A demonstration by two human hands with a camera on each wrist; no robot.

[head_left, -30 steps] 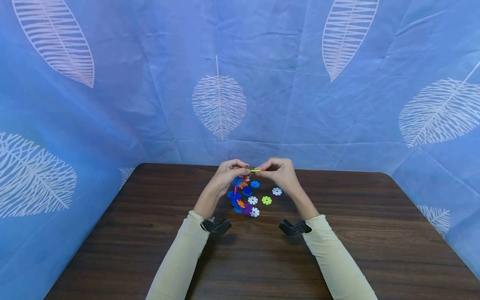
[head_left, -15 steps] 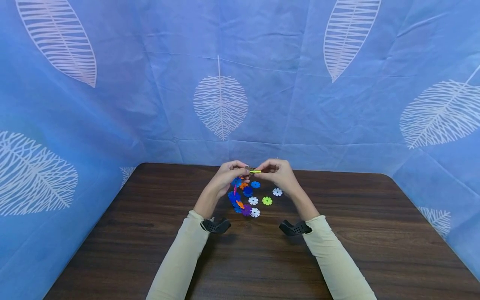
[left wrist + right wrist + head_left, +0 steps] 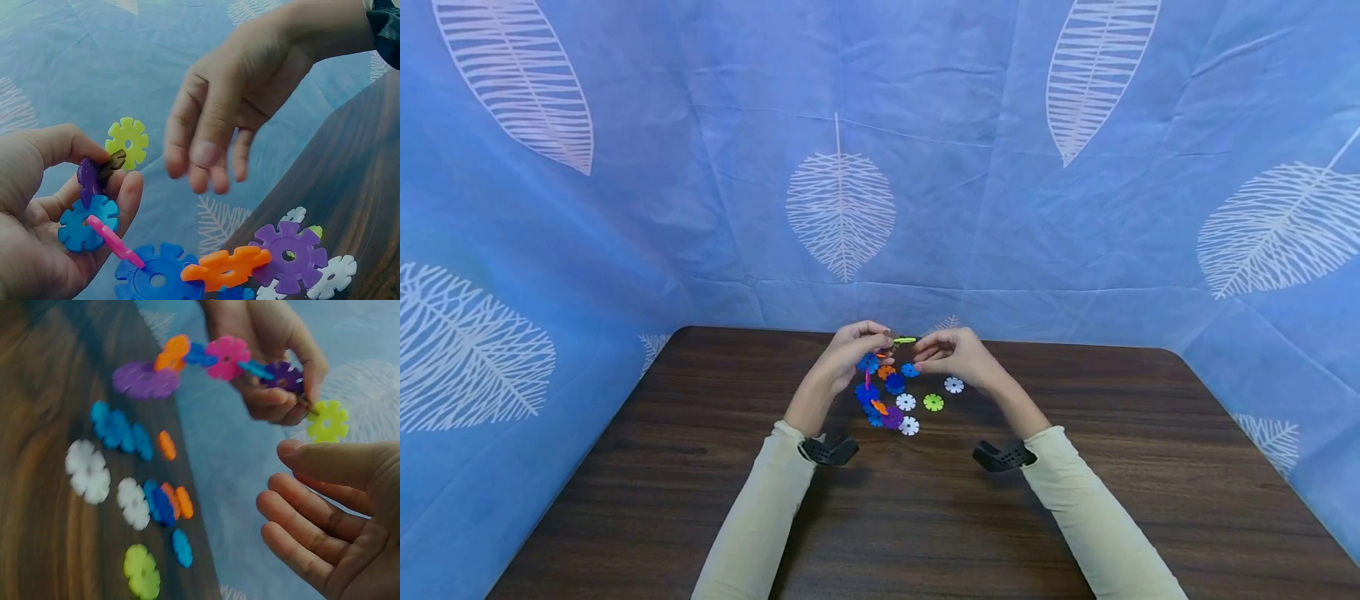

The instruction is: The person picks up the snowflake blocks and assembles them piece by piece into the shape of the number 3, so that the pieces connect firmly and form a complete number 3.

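The person is wearing long pale cream sleeves (image 3: 756, 512) and two angular black wristbands (image 3: 831, 452) dotted with small holes.

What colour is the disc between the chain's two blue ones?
Pink; the disc shows best in the right wrist view.

The right grip (image 3: 957, 353) has released the yellow-green disc (image 3: 138, 142); a gap now parts them

Purple, orange, blue, pink, brown and lime chain (image 3: 234, 365), dark wood-grained brown tabletop (image 3: 895, 533), blue backdrop (image 3: 962, 225) with white leaves (image 3: 841, 200)
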